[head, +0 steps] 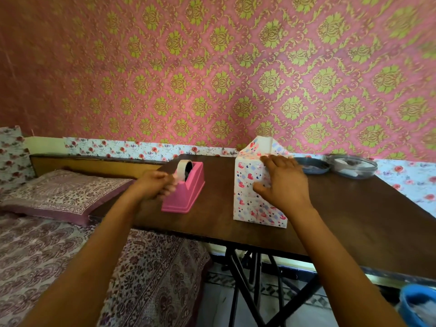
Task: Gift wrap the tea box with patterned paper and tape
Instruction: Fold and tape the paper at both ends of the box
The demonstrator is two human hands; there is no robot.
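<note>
Centre frame: my right hand [285, 187] lies flat, fingers straight, on the wrapped box [245, 185]; my left hand [153, 185] curls beside the dispenser [188, 192], grasp too blurred to tell.

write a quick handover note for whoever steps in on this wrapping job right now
Left hand: fingers curled at the near end of the pink tape dispenser. It is blurred, so I can't tell if it pinches tape yet.
Right hand: flat, fingers spread, pressing on the wrapped tea box, which stands upright on the table.
Done: patterned paper is round the box's sides.
Left: the paper flaps at the top stand open. Probably tape where the right hand presses, then fold and tape the top.
</note>
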